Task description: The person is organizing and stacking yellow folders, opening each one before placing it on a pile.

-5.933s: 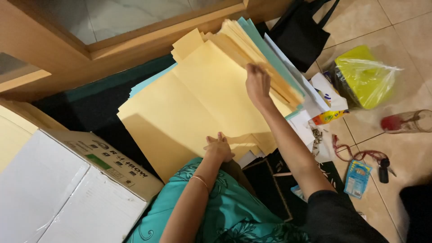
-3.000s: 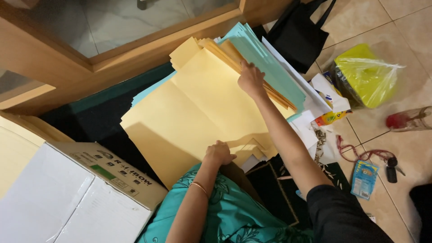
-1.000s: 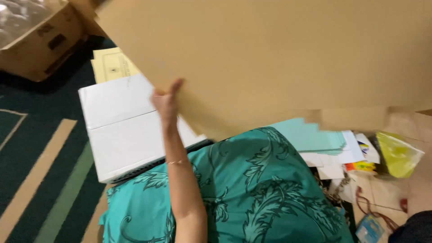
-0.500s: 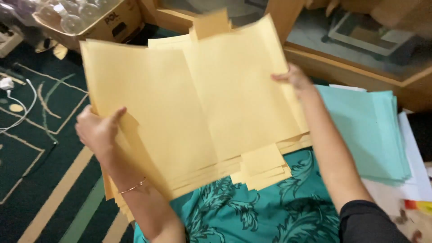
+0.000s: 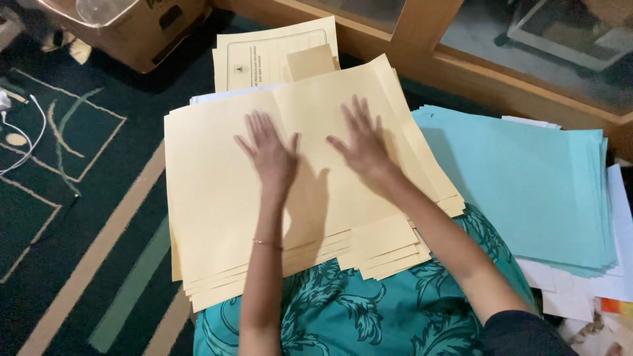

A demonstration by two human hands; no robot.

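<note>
One camera only, worn on the head, looks steeply down and slightly forward from close above the left hand (image 5: 269,155) and right hand (image 5: 364,146), both near the middle of the frame. Beyond the fingertips the view reaches a wooden cabinet base (image 5: 461,62) along the top edge, while behind the wrists it takes in the person's own lap; the far left probably shows carpet (image 5: 79,198), though it is dim
</note>
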